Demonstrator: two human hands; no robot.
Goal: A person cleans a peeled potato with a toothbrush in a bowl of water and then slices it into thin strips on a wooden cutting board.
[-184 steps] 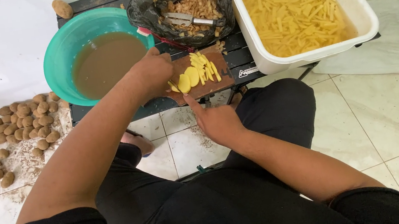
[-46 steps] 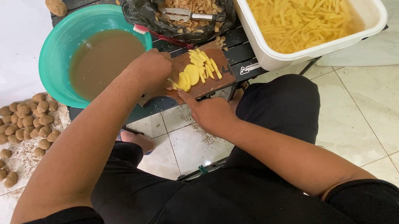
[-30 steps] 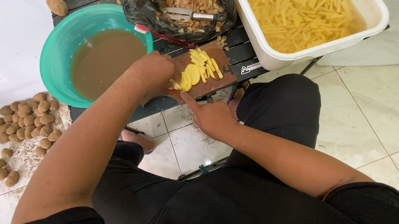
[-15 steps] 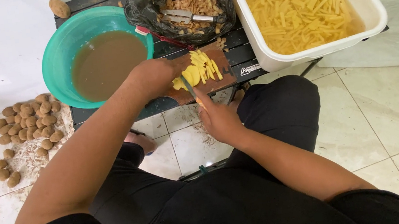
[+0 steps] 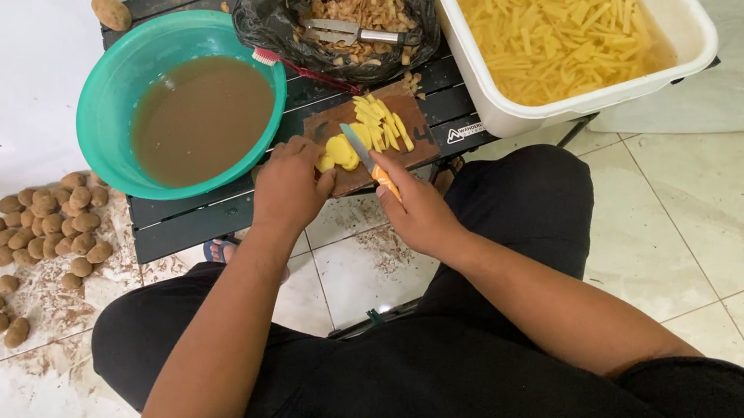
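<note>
White tub [image 5: 691, 28] of cut potato sticks at two o'clock, within tossing reach. Teal basin [image 5: 108, 91] of murky water at eleven. Black peel bag [image 5: 268, 20] at twelve. Left hand [image 5: 288, 187] pinning potato slices [image 5: 340, 152] on brown board [image 5: 412, 150], dead centre, steadying them. Right hand [image 5: 416, 208] closed around orange-handled knife [image 5: 368, 159]. Small white label [image 5: 463, 133] on table edge.

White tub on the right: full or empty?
Nearly full. The white tub holds yellowish water and a thick layer of cut potato sticks, close under the rim.
</note>
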